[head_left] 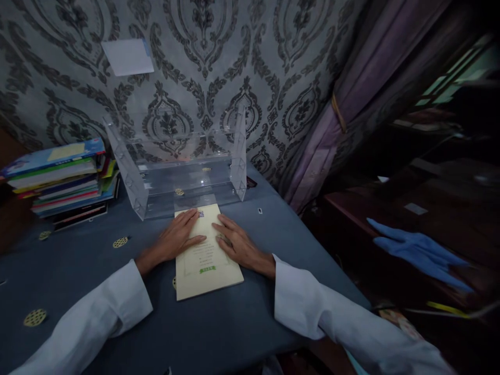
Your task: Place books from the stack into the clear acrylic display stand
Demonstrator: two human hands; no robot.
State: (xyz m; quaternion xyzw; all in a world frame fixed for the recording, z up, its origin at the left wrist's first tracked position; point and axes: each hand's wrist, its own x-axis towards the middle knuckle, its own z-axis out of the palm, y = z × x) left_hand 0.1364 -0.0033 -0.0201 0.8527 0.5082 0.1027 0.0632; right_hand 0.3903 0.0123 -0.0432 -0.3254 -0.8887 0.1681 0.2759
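A cream booklet (209,284) with small print and a green ribbon-shaped mark lies flat on the blue-covered table, its far end close to a clear plastic rack. On the booklet's left side rests my left hand (180,237), palm down, with the thumb reaching inward over the page. My right hand (240,244) lies flat on the right side, fingers stretched and slightly spread. Both hands are open and grip nothing. Part of the printed page is hidden under them.
The clear rack (187,179) stands against the patterned wall. At the left is a stack of books (66,179). Beyond the table's right edge, a blue glove (422,250) lies on a dark red surface. A purple curtain (324,130) hangs at the back right.
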